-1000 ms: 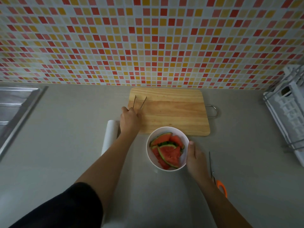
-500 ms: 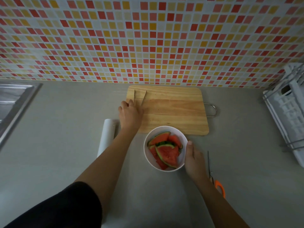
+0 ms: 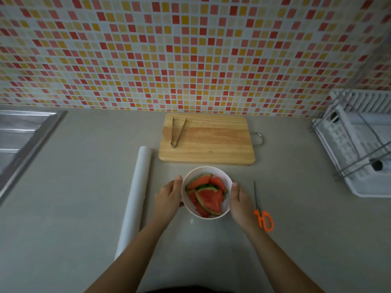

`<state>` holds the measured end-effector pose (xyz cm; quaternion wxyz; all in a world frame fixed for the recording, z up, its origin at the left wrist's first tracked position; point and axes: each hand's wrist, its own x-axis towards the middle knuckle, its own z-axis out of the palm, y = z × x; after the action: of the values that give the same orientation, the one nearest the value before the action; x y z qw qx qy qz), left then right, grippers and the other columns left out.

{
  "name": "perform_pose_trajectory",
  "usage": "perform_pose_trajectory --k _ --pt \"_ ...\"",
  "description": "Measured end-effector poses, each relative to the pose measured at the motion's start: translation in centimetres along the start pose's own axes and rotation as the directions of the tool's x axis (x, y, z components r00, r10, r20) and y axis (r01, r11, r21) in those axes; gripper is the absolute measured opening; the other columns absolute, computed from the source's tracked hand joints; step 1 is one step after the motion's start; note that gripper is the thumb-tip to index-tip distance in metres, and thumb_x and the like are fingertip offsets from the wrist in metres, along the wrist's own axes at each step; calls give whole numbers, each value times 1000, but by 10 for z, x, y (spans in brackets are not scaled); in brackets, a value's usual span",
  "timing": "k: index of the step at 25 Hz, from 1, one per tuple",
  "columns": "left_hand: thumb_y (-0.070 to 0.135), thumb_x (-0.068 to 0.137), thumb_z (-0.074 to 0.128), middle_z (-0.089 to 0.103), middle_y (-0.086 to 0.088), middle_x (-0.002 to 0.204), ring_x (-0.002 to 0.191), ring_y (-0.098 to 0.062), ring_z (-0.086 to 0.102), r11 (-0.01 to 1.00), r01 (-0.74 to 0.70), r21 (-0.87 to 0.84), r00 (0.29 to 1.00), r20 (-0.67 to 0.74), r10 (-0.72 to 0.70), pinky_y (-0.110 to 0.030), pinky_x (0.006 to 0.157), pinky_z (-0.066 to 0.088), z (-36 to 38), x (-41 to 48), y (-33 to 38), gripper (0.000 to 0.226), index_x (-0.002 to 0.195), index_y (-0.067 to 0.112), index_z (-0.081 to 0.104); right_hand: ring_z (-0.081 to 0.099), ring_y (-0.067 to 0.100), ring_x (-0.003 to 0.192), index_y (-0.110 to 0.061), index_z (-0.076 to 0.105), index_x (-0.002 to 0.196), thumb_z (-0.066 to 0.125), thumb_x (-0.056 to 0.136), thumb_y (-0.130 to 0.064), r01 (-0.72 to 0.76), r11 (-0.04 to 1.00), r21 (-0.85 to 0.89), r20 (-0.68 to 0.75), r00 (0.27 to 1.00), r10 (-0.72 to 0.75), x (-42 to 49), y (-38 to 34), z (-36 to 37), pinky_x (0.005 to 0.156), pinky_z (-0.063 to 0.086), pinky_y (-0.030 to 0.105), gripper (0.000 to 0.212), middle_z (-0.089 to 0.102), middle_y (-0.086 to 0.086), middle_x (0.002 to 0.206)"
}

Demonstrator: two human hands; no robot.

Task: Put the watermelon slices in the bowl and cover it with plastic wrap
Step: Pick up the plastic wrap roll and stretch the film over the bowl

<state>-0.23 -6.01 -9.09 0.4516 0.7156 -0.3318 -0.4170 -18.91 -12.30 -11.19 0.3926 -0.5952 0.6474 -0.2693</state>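
A white bowl (image 3: 227, 180) stands on the grey counter in front of the cutting board, with several watermelon slices (image 3: 208, 194) piled inside. My left hand (image 3: 169, 197) holds the bowl's left side and my right hand (image 3: 241, 203) holds its right side, thumbs along the rim. A white roll of plastic wrap (image 3: 135, 199) lies lengthwise on the counter to the left of my left hand. Metal tongs (image 3: 176, 132) lie on the left part of the wooden cutting board (image 3: 215, 142).
Orange-handled scissors (image 3: 262, 212) lie just right of my right hand. A steel sink (image 3: 19, 140) sits at the far left, a white dish rack (image 3: 359, 144) at the far right. The tiled wall runs behind the board.
My left hand let go of the tongs, leaving them on the board, and came back to the bowl's left side. The bowl, with my right hand on it, now sits nearer to me, clear of the board.
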Motion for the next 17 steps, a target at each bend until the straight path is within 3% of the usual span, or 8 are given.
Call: perform_pose_trajectory --k 4,8,11,13,15,17 --pt "53 92 42 73 -4 83 72 -15 72 1000 12 -1 1000 -27 -12 -37 62 61 -1 -16 -8 44 81 24 73 56 32 108 -6 61 104 24 100 -33 -8 1000 -12 11 1000 8 -16 3 -5 79 34 30 46 64 21 111" --pt "40 97 44 72 -9 89 80 -24 71 1000 7 14 1000 -19 -7 -45 77 58 -3 -20 -5 37 87 14 68 56 31 107 -7 59 104 22 99 -35 -41 999 -22 41 998 42 -20 2 -6 77 31 29 46 63 19 110" --pt "30 95 48 71 -11 90 88 -32 67 990 -42 136 951 -299 81 -38 84 52 -45 -8 -8 25 95 15 67 55 32 107 -8 59 104 23 98 -36 -36 999 -18 45 998 36 -17 4 -6 80 34 31 46 63 18 110" --pt "21 93 48 69 -11 97 92 -31 63 964 42 262 881 -464 88 -32 82 44 -92 0 -18 23 100 12 68 55 33 108 -7 59 106 22 98 -37 -28 999 -26 52 998 30 -14 8 -6 84 36 33 48 63 19 110" --pt "24 95 47 62 -13 91 85 -26 57 928 172 331 915 -403 -26 -35 79 42 -122 1 -29 23 84 14 63 55 34 108 -5 59 106 22 98 -37 -11 999 -43 50 999 13 -11 11 -5 87 38 36 50 63 22 111" --pt "36 95 48 62 -8 88 82 -22 55 900 225 374 967 -196 -160 -34 76 43 -124 -2 -38 27 85 17 64 55 35 108 -3 60 105 23 99 -35 5 998 -58 39 999 -3 -10 12 -3 88 38 37 49 62 23 111"
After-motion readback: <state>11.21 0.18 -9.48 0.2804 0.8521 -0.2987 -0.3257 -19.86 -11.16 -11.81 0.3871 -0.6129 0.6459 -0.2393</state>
